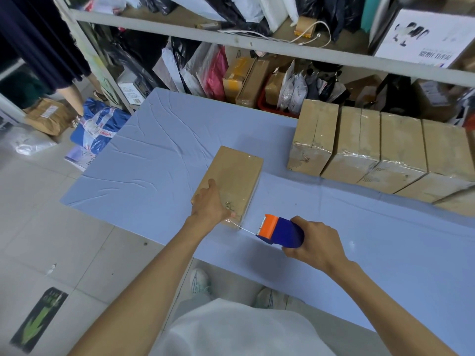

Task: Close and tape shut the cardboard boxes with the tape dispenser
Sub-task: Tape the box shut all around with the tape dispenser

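- Head cam looked down on a blue cloth-covered surface (154,150), with one cardboard box (235,176) lying flat about mid-surface, a bit left of the middle.
- Left hand (209,204) sat palm-down on the near-left corner of that box. Its fingers (211,183) were draped over the top and left edge, and the thumb was pushed against the near end, so it was holding the box down.
- Right hand (316,244) had its fingers wrapped tight around the blue and orange tape dispenser (280,231), just right of the box's near end and off the box itself.
- A thin strand of clear tape (248,229) ran from the dispenser's orange end to the box's near corner by the thumb.
- A row of taped boxes (372,147) stood side by side at the far right of the surface, well apart from the one being held.
- Behind it all was a shelf rack (257,44) stuffed with parcels and bags.
- A blue bag (97,124) lay on the tiled floor at far left.
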